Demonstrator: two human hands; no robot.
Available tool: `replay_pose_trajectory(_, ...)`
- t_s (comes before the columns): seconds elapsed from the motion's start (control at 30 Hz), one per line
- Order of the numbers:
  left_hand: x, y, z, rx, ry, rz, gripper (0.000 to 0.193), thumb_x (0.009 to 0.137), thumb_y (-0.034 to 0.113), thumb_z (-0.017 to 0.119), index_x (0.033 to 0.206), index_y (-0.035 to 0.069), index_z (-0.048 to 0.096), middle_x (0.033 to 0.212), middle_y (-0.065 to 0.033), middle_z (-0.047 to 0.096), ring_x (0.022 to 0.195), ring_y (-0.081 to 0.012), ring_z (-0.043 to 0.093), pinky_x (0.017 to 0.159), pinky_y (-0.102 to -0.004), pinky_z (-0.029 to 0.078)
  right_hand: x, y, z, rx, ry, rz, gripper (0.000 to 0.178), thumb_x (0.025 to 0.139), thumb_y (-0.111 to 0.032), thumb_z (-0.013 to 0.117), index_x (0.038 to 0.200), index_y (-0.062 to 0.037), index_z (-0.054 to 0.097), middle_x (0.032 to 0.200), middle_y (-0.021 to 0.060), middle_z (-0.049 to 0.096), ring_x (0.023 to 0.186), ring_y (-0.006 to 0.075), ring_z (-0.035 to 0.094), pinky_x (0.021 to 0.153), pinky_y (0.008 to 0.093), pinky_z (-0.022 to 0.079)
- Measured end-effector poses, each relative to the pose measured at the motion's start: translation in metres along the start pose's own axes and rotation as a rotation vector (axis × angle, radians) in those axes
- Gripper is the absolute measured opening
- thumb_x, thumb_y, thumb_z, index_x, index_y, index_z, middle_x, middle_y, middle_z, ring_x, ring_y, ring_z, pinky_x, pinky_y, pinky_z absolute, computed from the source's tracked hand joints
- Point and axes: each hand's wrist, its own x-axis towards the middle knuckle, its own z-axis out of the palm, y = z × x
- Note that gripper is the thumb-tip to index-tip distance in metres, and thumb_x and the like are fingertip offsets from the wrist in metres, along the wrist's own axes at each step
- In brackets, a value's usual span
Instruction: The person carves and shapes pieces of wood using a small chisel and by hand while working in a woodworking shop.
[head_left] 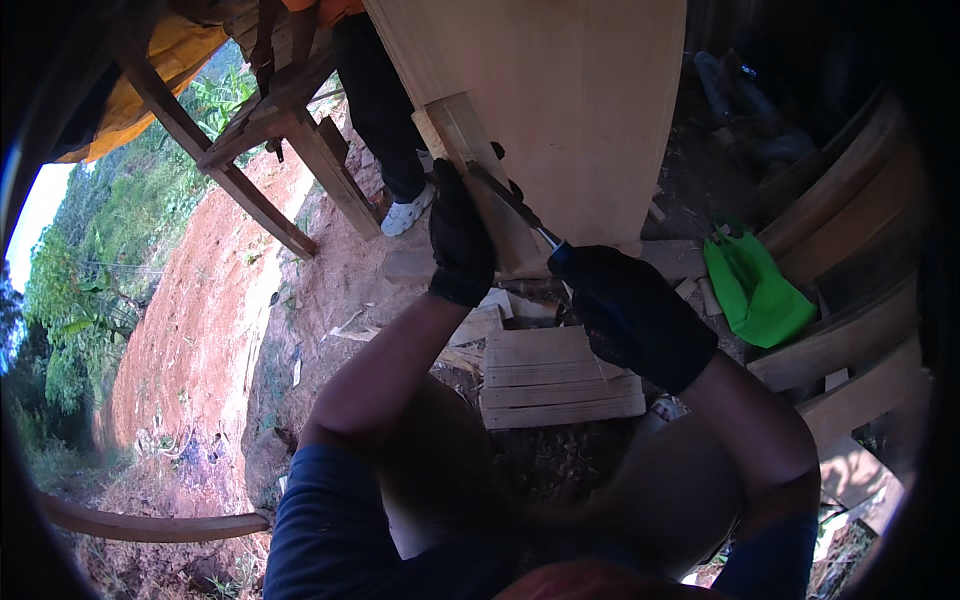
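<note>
My left hand (461,240), in a black glove, grips the left edge of a short wooden piece (463,118), with part of its fingers hidden behind the wood. The piece lies slanted over the lower left of a large, pale wooden board (570,110). My right hand (635,310), also gloved in black, is closed around the handle of a file (510,200). The file has a narrow dark blade and a bright metal neck, and only a bit of its blue handle shows. Its blade lies slantwise along the wooden piece, its tip close to my left fingers.
Below my hands is a slatted wooden piece (560,375) among wood scraps. A bright green bag (752,288) lies at right beside curved timbers (850,230). Another person (380,110) stands at upper left by a wooden frame (300,150). A reddish earth slope (205,310) stretches beyond.
</note>
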Motion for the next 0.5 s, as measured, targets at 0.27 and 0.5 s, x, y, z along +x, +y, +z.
replay_pose_trajectory(0.27, -0.009, 0.032, 0.01, -0.063, 0.031, -0.162, 0.067, 0.107, 0.067, 0.046, 0.126, 0.006, 0.063, 0.093, -0.0112, 0.072, 0.08, -0.0238, 0.074, 0.072, -0.0375, 0.062, 0.013, 0.002, 0.023, -1.392, 0.482, -0.823, 0.032, 0.102, -0.017, 0.069, 0.132, -0.0064, 0.067, 0.095, 0.0128, 0.074, 0.091, 0.0318, 0.075, 0.08, 0.0452, 0.059)
replay_pose_trajectory(0.5, 0.004, 0.042, -0.012, 0.438, -0.217, -0.189, 0.063, 0.112, 0.061, 0.039, 0.112, 0.004, 0.065, 0.081, -0.0098, 0.072, 0.071, -0.0221, 0.074, 0.067, -0.0387, 0.062, 0.017, 0.012, -0.003, -0.891, 0.257, -0.685, 0.052, 0.1, -0.017, 0.071, 0.15, -0.0083, 0.059, 0.117, 0.0211, 0.075, 0.1, 0.0291, 0.076, 0.091, 0.0398, 0.06)
